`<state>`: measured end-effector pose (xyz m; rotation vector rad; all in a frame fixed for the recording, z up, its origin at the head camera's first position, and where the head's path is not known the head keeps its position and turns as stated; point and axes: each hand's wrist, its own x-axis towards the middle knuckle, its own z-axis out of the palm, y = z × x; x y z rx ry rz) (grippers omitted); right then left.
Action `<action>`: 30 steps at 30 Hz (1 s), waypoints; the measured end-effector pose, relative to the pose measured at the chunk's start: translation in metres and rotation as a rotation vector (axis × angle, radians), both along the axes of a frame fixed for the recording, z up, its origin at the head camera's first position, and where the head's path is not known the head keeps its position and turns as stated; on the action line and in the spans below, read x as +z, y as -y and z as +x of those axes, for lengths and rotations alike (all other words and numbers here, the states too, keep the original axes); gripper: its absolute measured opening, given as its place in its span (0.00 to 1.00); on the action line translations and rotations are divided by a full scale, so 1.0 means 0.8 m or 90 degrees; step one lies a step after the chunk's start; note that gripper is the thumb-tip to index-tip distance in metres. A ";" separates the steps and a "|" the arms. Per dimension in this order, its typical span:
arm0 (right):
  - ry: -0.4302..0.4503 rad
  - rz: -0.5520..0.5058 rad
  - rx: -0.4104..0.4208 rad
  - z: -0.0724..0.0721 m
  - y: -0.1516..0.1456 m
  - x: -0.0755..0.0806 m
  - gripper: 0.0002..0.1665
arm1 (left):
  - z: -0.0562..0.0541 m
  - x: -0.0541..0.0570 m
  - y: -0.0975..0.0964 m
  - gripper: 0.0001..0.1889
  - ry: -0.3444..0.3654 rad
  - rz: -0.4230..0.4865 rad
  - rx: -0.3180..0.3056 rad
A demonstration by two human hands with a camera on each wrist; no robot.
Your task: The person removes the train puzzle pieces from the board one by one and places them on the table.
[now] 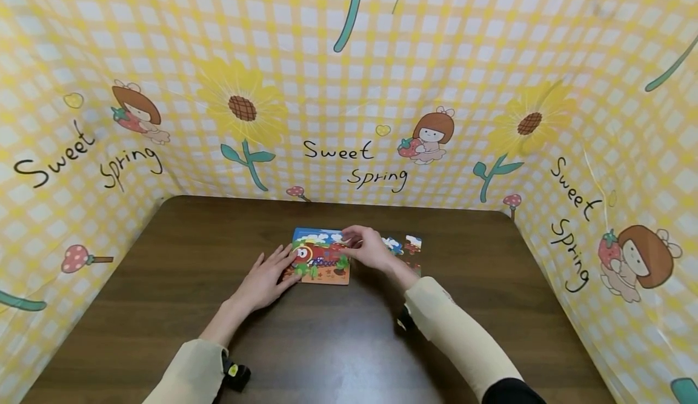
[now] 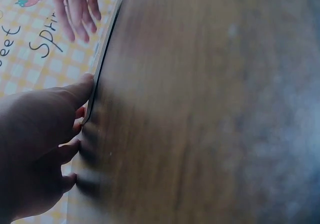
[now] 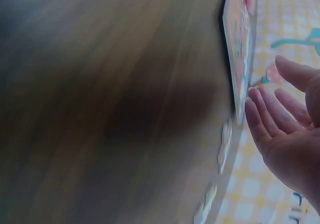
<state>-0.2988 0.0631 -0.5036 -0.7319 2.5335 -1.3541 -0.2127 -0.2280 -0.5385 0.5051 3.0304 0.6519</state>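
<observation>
A colourful jigsaw puzzle (image 1: 322, 274) with a red train picture lies flat on the table, its thin board seen nearly edge-on in both wrist views. My left hand (image 1: 265, 280) rests at its left side, fingers spread and thumb on the lower left edge. Over the upper right part of the puzzle is my right hand (image 1: 366, 248), thumb held apart from the fingers. In the right wrist view nothing shows between that thumb and the fingers (image 3: 260, 116). Loose puzzle pieces (image 1: 413, 243) lie just right of the board, partly hidden by the right hand and wrist.
The dark brown wooden table (image 1: 327, 343) runs back to a yellow checked cloth (image 1: 338, 89) that hangs behind and along both sides. Two puzzle pieces (image 3: 225, 146) lie near the board's corner in the right wrist view.
</observation>
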 end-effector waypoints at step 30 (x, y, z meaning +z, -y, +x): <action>0.134 -0.031 -0.071 -0.001 0.057 -0.017 0.32 | -0.002 0.005 -0.006 0.35 0.010 -0.044 0.001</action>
